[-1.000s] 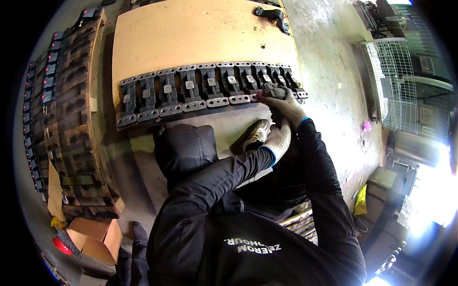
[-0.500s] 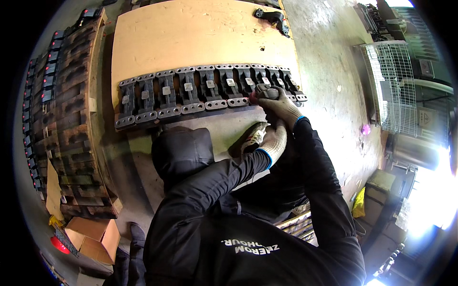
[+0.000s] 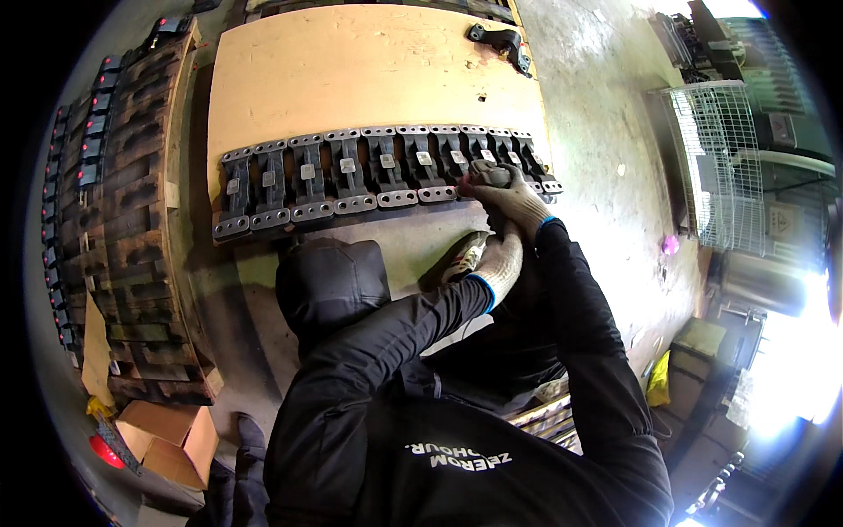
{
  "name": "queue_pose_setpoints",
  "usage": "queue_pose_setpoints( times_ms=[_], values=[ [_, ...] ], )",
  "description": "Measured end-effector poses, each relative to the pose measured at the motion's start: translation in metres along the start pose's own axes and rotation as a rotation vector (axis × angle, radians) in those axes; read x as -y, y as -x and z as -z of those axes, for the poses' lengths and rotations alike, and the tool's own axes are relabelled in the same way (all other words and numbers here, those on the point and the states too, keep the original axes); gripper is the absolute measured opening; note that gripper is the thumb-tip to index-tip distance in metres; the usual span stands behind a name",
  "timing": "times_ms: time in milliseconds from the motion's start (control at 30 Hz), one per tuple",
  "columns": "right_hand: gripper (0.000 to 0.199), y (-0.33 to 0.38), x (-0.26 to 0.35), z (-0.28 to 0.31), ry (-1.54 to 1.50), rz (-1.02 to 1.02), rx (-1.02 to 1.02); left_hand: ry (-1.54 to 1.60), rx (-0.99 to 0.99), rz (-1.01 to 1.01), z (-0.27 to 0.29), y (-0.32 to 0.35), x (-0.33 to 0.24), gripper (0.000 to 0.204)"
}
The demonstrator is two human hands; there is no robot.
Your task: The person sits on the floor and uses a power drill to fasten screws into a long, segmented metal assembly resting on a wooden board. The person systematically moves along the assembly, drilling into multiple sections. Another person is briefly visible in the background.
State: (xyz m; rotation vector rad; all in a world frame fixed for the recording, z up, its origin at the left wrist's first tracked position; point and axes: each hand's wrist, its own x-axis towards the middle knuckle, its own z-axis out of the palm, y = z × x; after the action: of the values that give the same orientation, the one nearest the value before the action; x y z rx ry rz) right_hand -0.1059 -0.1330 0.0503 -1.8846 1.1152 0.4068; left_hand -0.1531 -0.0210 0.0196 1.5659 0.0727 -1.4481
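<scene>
— Plywood first: we list one pale board (image 3: 351, 79) on the concrete floor (image 3: 606, 158), bearing a row of dark cast metal brackets (image 3: 351, 171) along its near edge, each with a small pale tag.

— Stacks?

— More dark brackets piled on a wooden pallet (image 3: 123, 220) to our left; one loose bracket (image 3: 500, 39) at the board's far corner.

— Hands?

— Our gloved right hand (image 3: 509, 198) is closed around a small grey tool (image 3: 487, 171) pressed to the brackets at the row's right end. Our left hand (image 3: 500, 259), gloved, sits just below; whether it grips anything we cannot tell.

— Progress?

— We judge the row laid out; how many pieces are worked we cannot tell.
</scene>
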Motion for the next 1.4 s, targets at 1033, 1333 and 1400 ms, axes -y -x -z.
queue_pose_setpoints(
  times_ms=[1033,1333,1400],
  values=[
    [0.122,-0.011,-0.012,0.011,0.096,0.03,-0.075,-0.037,-0.083,-0.014,-0.025,-0.016,0.005,0.088],
    [0.123,-0.025,-0.024,0.009,0.083,-0.002,-0.029,-0.147,0.06,-0.025,-0.03,-0.047,0.025,0.088],
    [0.124,-0.025,-0.027,0.008,0.027,0.026,0.059,-0.124,0.05,-0.018,-0.031,-0.046,0.026,0.089]
  ],
)
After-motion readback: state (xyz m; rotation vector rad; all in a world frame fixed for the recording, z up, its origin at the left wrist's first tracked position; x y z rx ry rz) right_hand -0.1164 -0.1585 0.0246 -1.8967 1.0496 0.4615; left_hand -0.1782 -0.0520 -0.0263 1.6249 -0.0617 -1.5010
